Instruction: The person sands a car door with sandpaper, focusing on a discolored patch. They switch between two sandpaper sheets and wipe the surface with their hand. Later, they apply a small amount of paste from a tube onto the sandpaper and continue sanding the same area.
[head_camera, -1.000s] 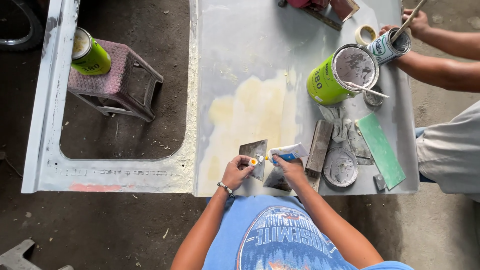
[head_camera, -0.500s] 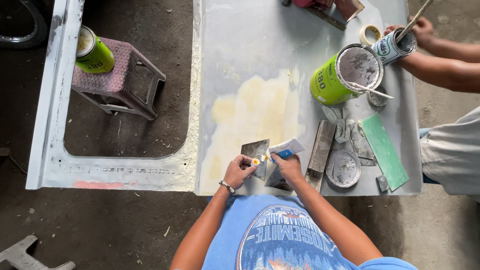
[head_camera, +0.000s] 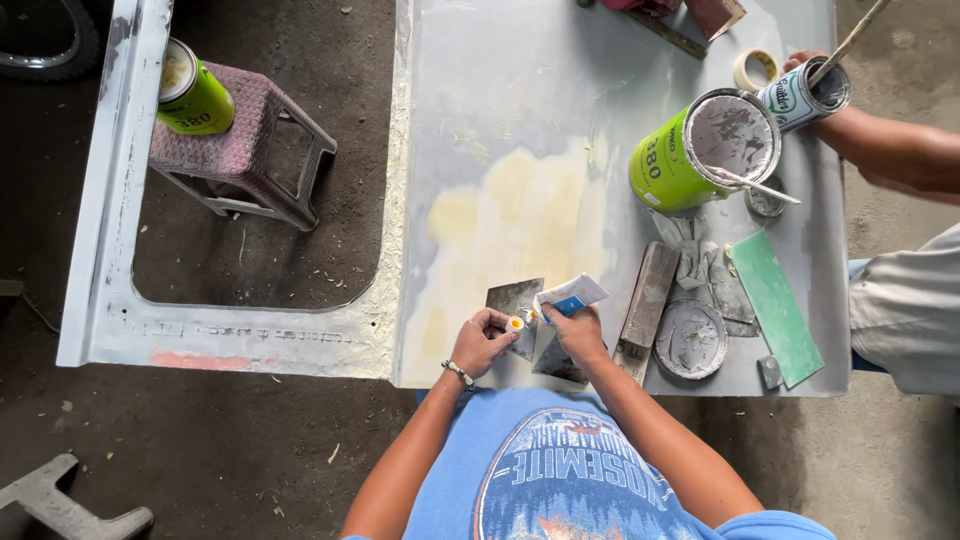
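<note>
The person is working at the near edge of a grey panel (head_camera: 520, 120) lying flat like a table. The right hand (head_camera: 577, 333) is gripping a small white and blue tube (head_camera: 568, 298), fingers clenched round its lower part, the tube slanting up and away from the hand. The left hand (head_camera: 481, 341) is pinching the tube's small orange cap (head_camera: 516, 323) at the nozzle end, fingertips closed on it. Both hands are hovering just over two metal spreaders (head_camera: 512, 300) that are lying on the panel at its near edge.

Judging by the grip, the step in hand is opening or closing the tube; I cannot tell which. If it is being opened, the next move would call for a steady hold with the right hand while the left twists the cap free, keeping the nozzle over the spreaders.

Beyond the tube, a yellowish filler patch (head_camera: 520, 215) is covering the middle of the panel. To the right of the tube are lying a sanding block (head_camera: 648, 295), a round lid (head_camera: 689, 338) and a green sheet (head_camera: 778, 305). A big green can (head_camera: 700, 150) is standing farther right, where another person's hand (head_camera: 815, 70) is holding a smaller tin (head_camera: 800, 95) with a stick in it.
</note>
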